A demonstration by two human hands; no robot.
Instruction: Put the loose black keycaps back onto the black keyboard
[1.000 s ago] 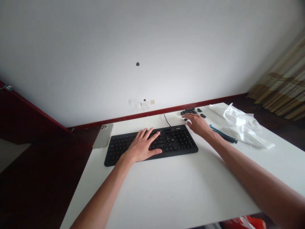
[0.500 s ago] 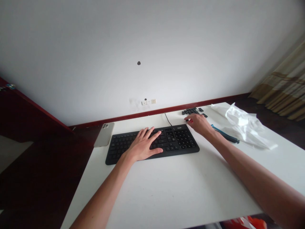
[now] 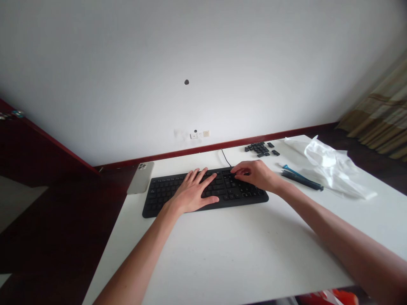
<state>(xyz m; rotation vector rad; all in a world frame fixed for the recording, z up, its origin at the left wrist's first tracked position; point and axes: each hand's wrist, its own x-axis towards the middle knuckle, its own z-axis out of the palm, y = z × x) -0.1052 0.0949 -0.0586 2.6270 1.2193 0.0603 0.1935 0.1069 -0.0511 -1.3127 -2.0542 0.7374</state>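
Observation:
A black keyboard (image 3: pixel 165 192) with a number pad at its right end lies on the white table. My left hand (image 3: pixel 192 192) rests flat on the middle of it, fingers spread and thumb pointing right. Over the top left of the number pad, my right hand (image 3: pixel 252 173) has thumb and forefinger pinched together. The black keycap in this pinch is mostly hidden by the fingers. Behind the keyboard, to the right, several loose black keycaps (image 3: pixel 259 148) lie in a cluster. Part of the number pad is covered by my right hand.
A phone (image 3: pixel 140 178) lies left of the keyboard. To the right are a long blue-and-black, brush-like tool (image 3: pixel 302 180) and a crumpled white plastic bag (image 3: pixel 330 167). The keyboard's cable (image 3: pixel 226 157) runs to the back edge of the white table (image 3: pixel 206 258), near the wall.
My right hand has moved left and toward me, from beside the loose keycaps with a small black keycap in its fingers, onto the number pad. My left hand has stayed in place.

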